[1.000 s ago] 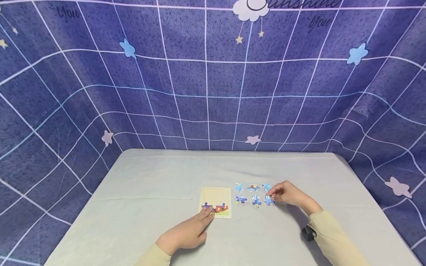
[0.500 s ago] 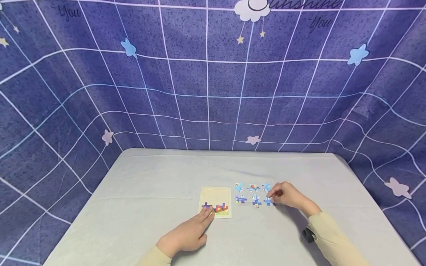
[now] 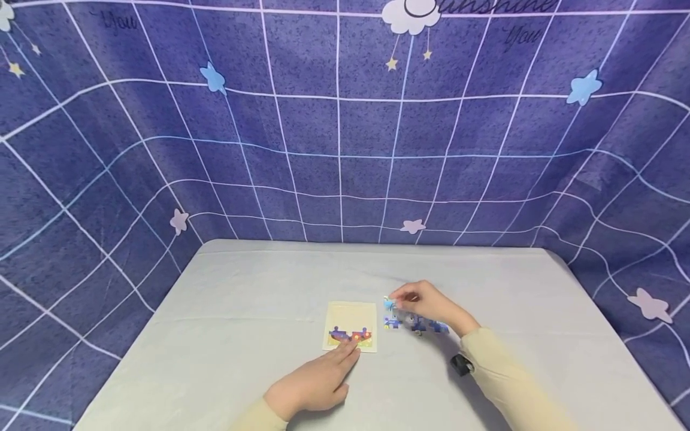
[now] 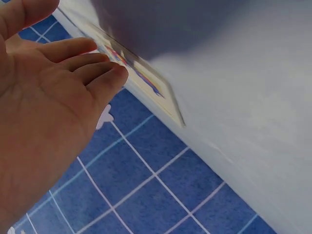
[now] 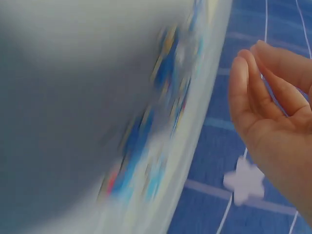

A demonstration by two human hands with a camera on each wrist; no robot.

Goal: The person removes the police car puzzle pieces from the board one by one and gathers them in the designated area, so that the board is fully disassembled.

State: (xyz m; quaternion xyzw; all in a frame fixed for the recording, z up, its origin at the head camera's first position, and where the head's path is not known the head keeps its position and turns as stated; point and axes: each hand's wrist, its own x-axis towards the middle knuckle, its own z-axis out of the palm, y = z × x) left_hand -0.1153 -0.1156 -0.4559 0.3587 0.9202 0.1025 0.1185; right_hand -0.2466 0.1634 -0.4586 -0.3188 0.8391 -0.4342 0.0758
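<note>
In the head view a small wooden puzzle tray (image 3: 351, 307) lies flat, with red, purple and green puzzle pieces (image 3: 362, 337) along its near side. The fingers of my left hand (image 3: 320, 378) rest straight on that near side and cover part of it. My right hand (image 3: 428, 300) hovers over the loose puzzle pieces (image 3: 392, 323) right of the tray, fingertips bent toward the thumb close to the upper-left loose piece (image 3: 389, 304). No piece shows between these fingers in the right wrist view, where the loose pieces are blurred. The hand hides several of them in the head view.
A pale cloth-covered table (image 3: 259, 287) carries everything. Behind and at both sides hangs a dark blue curtain (image 3: 302, 120) with grid lines and stars. A black wrist device (image 3: 462, 364) sits at the right sleeve.
My right hand has moved left from the lower-right loose piece to the upper-left one. The left hand has shifted slightly right along the tray's near edge.
</note>
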